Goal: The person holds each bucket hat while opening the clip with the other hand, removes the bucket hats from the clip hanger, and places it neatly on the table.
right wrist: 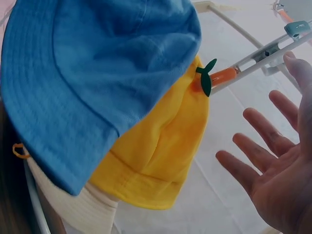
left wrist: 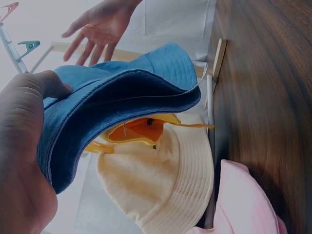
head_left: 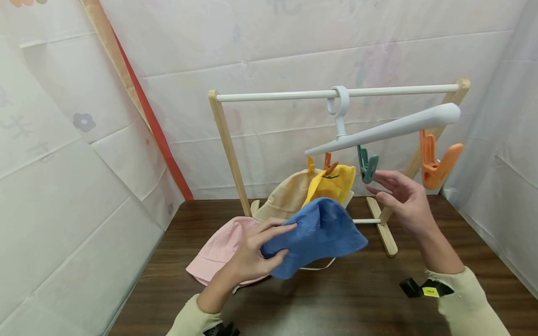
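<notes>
My left hand [head_left: 256, 254] pinches a blue bucket hat [head_left: 321, 233] by its brim, thumb on one side and fingers on the other. In the left wrist view the hat's dark hollow and a thin white cord show. My right hand [head_left: 401, 200] is spread with nothing in it, fingertips close by a teal clothespin [head_left: 367, 165] on a white hanger [head_left: 386, 128]. Behind the blue hat hang a yellow hat [head_left: 341, 184] with a green leaf [right wrist: 206, 80], held by an orange clothespin [head_left: 329, 163], and a beige hat [head_left: 290, 193] under a yellow clothespin [head_left: 310, 165].
A larger-looking orange clothespin [head_left: 433, 163] hangs at the hanger's near end. The hanger hooks over the white rail [head_left: 273, 96] of a wooden-legged rack [head_left: 229, 149]. A pink bucket hat [head_left: 220, 247] lies on the dark wooden table [head_left: 336, 303] at left. White sheeting surrounds the table.
</notes>
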A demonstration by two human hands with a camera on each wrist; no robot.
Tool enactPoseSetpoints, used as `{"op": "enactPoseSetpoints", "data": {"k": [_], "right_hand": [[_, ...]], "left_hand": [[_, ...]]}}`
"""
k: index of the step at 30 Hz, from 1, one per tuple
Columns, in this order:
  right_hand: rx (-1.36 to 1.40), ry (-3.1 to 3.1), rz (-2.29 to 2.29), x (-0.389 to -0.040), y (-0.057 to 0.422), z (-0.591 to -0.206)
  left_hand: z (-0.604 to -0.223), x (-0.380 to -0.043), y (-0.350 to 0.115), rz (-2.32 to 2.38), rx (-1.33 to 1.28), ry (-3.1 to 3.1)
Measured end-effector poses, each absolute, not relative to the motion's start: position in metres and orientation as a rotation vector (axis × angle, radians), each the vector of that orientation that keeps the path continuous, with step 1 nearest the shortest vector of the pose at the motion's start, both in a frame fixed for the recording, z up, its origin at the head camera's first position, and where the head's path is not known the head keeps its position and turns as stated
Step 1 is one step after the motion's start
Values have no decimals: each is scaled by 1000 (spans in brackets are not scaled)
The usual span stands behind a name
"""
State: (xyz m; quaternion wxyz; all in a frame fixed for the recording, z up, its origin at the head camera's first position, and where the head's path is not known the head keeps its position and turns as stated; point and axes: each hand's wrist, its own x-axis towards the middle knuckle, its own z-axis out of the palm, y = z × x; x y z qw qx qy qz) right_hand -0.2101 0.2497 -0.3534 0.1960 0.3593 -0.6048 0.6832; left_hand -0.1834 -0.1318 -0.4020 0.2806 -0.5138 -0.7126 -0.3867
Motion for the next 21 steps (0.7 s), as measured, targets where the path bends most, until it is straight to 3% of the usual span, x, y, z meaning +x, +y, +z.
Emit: {"op": "enactPoseSetpoints", "data": {"k": [8, 21], "right_hand": [[865, -1882, 1804, -206, 254, -356], [869, -1902, 1804, -210, 257, -360]], "left_hand": [[-400, -180, -140, -1055, -1376, -1921], [-399, -179, -150, -1063, -1342, -1957]]}}
